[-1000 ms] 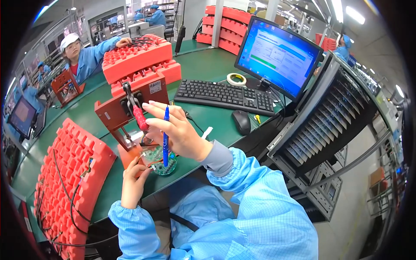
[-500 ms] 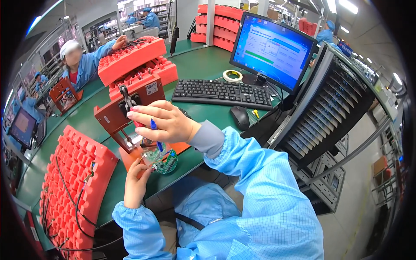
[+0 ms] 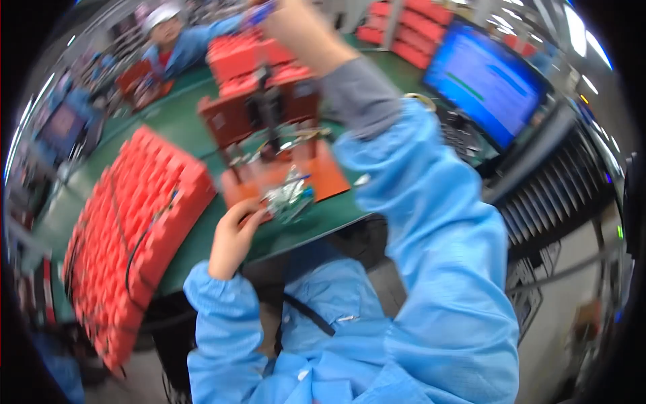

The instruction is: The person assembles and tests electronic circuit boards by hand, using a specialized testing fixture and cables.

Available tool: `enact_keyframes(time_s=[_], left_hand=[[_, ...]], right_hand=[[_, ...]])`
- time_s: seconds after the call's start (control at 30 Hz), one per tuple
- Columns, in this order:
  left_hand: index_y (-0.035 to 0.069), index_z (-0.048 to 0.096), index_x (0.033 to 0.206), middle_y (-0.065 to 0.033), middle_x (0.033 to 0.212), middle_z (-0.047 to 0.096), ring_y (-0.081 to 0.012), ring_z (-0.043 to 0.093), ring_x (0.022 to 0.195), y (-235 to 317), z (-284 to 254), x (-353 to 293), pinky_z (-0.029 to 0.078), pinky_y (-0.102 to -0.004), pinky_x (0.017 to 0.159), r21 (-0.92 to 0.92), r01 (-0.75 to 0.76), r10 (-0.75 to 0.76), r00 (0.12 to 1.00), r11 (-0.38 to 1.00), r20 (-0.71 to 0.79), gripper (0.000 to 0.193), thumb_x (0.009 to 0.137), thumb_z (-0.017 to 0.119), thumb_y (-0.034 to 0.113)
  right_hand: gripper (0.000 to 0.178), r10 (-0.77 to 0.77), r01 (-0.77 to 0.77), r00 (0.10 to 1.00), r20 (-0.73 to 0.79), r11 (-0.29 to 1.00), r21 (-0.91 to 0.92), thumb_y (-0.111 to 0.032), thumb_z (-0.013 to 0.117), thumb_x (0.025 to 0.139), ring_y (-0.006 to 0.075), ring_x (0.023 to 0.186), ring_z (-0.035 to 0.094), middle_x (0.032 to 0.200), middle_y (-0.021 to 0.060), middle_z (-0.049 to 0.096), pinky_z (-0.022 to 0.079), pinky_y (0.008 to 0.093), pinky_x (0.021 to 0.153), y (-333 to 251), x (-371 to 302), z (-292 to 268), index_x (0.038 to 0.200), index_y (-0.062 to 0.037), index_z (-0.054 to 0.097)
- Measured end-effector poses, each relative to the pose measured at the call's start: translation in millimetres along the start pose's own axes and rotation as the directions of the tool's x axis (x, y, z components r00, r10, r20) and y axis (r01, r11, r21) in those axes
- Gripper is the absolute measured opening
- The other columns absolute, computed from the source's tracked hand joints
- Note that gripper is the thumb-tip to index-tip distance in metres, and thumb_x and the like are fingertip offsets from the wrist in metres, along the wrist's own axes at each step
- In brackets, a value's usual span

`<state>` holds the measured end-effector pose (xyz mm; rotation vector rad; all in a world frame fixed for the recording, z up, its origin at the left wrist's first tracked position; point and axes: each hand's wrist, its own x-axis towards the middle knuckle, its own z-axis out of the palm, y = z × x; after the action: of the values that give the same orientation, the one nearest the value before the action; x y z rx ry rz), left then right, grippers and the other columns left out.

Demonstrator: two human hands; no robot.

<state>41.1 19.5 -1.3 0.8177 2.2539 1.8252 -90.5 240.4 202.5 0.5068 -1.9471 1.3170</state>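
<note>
My right hand [image 3: 286, 20] is raised at the top edge, reaching over the stack of red foam trays. It is smeared by motion, and a blue pen [image 3: 262, 12] shows at its fingers. My left hand [image 3: 237, 227] rests low at the front of the reddish-brown clamp fixture [image 3: 225, 121], thumb and fingers pinched together. What lies between them is too blurred to make out. Beside those fingertips, a green circuit board [image 3: 291, 203] with shiny, clear parts sits at the front of the fixture's orange base [image 3: 331, 176]. A dark upright clamp part [image 3: 270, 111] stands mid-fixture.
A large red foam tray [image 3: 134, 229] with black cables leans at the left. Red foam trays [image 3: 232, 60] are stacked behind the fixture. A monitor [image 3: 481, 84] and keyboard [image 3: 464, 135] stand at the right. Across the green bench, a co-worker [image 3: 176, 47] reaches toward the stack.
My right hand has left the fixture's clamp handle and moved up and away toward the foam stack. My left hand stays by the circuit board. The whole view has shifted and blurred.
</note>
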Motion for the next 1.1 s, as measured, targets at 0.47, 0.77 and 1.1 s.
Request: enact_keyframes(time_s=[0.47, 0.77, 1.1], left_hand=[[-0.003, 0.064, 0.089, -0.0049, 0.067, 0.063, -0.0103, 0.060, 0.062, -21, 0, 26, 0.048, -0.0256, 0.060, 0.032, 0.275, -0.274, 0.961, 0.961, -0.034, 0.019, 0.090, 0.059, 0.016], [-0.001, 0.066, 0.085, -0.0090, 0.073, 0.069, -0.0160, 0.066, 0.066, -47, -14, 59, 0.049, -0.0302, 0.067, 0.236, 0.394, -0.397, 0.917, 0.888, -0.038, 0.022, 0.087, 0.059, 0.019], [0.003, 0.070, 0.090, -0.0025, 0.076, 0.071, -0.0159, 0.066, 0.075, -43, -28, 90, 0.049, -0.0333, 0.070, 0.516, 0.362, -0.494, 0.858, 0.776, 0.142, 0.024, 0.088, 0.058, 0.024]], right_hand=[[0.017, 0.059, -0.071, 0.996, 0.063, 0.975, 0.211, -0.004, 0.050, 0.095, 0.0153, 0.080, 0.062, 0.094, 0.0121, 0.063, 0.050, 0.0247, 0.072, -44, -29, -4, 0.110, 0.0023, 0.052], [0.016, -0.085, 0.070, 0.991, 0.106, 0.988, 0.140, -0.005, 0.050, 0.095, 0.0148, 0.081, 0.062, 0.095, 0.0096, 0.062, 0.050, 0.0248, 0.073, -33, -23, -3, 0.110, 0.0004, 0.052], [0.016, -0.033, 0.030, 0.998, 0.046, 0.998, 0.064, -0.006, 0.050, 0.095, 0.0141, 0.077, 0.061, 0.094, 0.0102, 0.062, 0.050, 0.0242, 0.070, -38, -25, 1, 0.110, -0.0002, 0.052]])
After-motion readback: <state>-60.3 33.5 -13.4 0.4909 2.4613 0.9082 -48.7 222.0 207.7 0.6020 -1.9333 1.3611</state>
